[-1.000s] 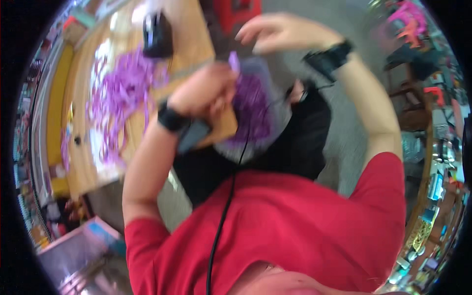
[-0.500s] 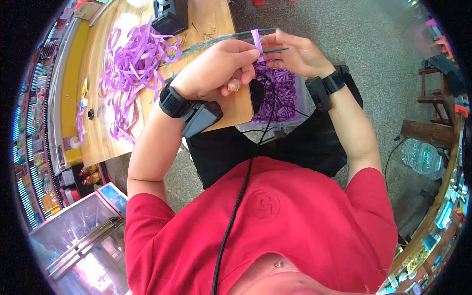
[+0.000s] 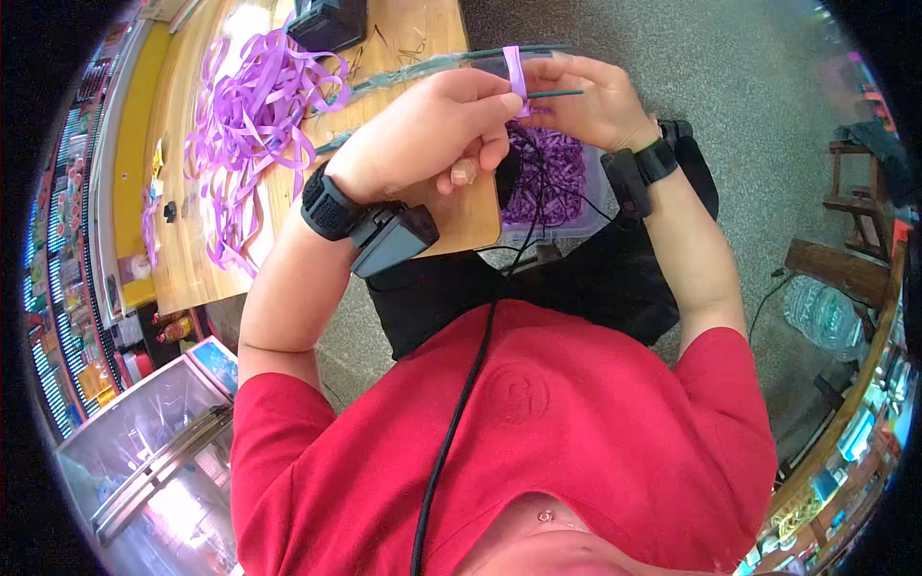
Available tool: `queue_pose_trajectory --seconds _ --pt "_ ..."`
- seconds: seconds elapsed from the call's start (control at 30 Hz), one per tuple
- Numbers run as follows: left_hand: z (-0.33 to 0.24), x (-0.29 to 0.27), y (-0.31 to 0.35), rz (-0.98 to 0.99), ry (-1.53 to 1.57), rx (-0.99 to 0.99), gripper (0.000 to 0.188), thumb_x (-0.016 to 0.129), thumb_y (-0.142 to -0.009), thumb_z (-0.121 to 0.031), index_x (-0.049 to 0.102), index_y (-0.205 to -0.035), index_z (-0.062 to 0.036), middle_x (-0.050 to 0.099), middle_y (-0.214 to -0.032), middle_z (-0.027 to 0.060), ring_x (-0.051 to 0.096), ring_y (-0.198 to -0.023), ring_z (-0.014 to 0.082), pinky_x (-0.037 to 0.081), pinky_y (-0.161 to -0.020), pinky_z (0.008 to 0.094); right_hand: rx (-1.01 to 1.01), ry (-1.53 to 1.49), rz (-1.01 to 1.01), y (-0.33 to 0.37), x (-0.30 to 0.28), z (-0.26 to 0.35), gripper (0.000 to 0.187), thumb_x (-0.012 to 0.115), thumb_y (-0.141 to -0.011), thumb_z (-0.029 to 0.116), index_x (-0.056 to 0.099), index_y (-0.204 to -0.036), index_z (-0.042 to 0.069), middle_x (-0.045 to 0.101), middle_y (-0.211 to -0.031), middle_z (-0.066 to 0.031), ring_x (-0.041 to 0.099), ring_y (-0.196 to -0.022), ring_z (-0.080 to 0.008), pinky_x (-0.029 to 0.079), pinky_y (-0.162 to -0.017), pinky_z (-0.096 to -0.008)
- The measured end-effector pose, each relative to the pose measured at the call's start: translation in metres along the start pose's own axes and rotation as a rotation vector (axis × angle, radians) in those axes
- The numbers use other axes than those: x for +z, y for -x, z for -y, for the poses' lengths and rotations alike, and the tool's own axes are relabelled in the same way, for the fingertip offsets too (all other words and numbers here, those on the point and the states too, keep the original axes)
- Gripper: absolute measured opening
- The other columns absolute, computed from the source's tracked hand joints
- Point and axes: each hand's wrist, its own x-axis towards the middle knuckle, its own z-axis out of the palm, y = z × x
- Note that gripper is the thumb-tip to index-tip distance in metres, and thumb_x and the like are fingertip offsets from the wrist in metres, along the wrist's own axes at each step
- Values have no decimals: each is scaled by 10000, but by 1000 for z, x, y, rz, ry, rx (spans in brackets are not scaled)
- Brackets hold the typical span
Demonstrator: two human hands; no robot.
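A short purple ribbon (image 3: 515, 65) stands across a thin dark green stick (image 3: 559, 93). My left hand (image 3: 451, 120) is closed, its thumb and finger pinching both where they cross. The stick's end points right, in front of the palm of my right hand (image 3: 597, 104). That hand is open, its fingers stretched toward the ribbon with the thumb above; whether the fingertips touch it I cannot tell. Behind my hands, a long dark strip (image 3: 423, 67), partly in clear film, runs over the table. A tub (image 3: 600, 192) of small purple pieces sits below my hands.
On the wooden table (image 3: 423, 27) lies a tangled heap of purple ribbon (image 3: 264, 106), beside a black device (image 3: 328, 24). A black cable (image 3: 471, 384) runs down my red shirt. At the right are a wooden stool (image 3: 855, 197) and a large clear bottle (image 3: 821, 312).
Both hands appear slightly farther right in the picture, with the ribbon and stick between them. The left pinch stays closed, and the right fingers remain outstretched.
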Motion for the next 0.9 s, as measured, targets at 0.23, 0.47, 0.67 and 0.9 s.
queue_pose_trajectory --seconds 0.23,0.47,0.67,0.9 --pt "-1 3 1 -4 8 -18 250 506 -1004 -250 573 -977 -11 559 -657 1 464 -437 55 383 -405 212 -80 125 -39 4 -9 -6 229 564 -956 275 601 -1052 71 610 -1025 -50 578 -1011 -183 453 -933 -371" --pt "2 6 0 -16 2 -27 367 492 -1022 -257 513 -1267 16 540 -659 -1 434 -425 48 346 -386 194 45 114 -17 -4 -15 -10 239 556 -960 253 594 -1110 70 612 -1084 -40 575 -1021 -169 455 -938 -367" --pt "2 4 0 -37 -42 11 314 501 -1020 -273 548 -1183 -9 538 -651 -19 422 -417 30 338 -386 177 61 65 150 -23 -9 -17 436 502 -979 284 522 -1330 27 578 -1265 -131 551 -1173 -241 434 -1016 -421" --pt "5 3 -1 -23 -57 18 299 493 -1025 -266 557 -1162 -8 536 -647 -18 418 -412 32 337 -384 177 59 -30 183 -39 -21 -17 416 494 -994 267 526 -1329 23 570 -1295 -165 547 -1200 -273 420 -1050 -438"
